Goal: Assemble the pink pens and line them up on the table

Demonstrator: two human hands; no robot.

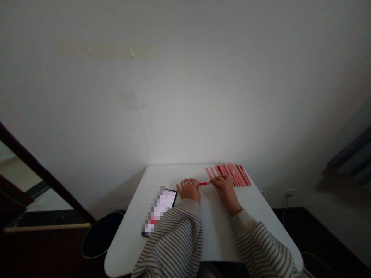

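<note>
On the white table (214, 227), my left hand (189, 190) and my right hand (224, 187) hold a single red pen (204, 183) between them, one at each end. The left hand's fingers are curled round its left end. The right hand pinches its right end. Just behind the right hand, several pink-red pens (232, 174) lie side by side in a row near the table's far edge. Both arms wear striped sleeves.
A black phone (160, 211) with a lit screen lies on the table left of my left arm. A dark round bin (101, 233) stands on the floor at the table's left. A plain wall rises right behind the table.
</note>
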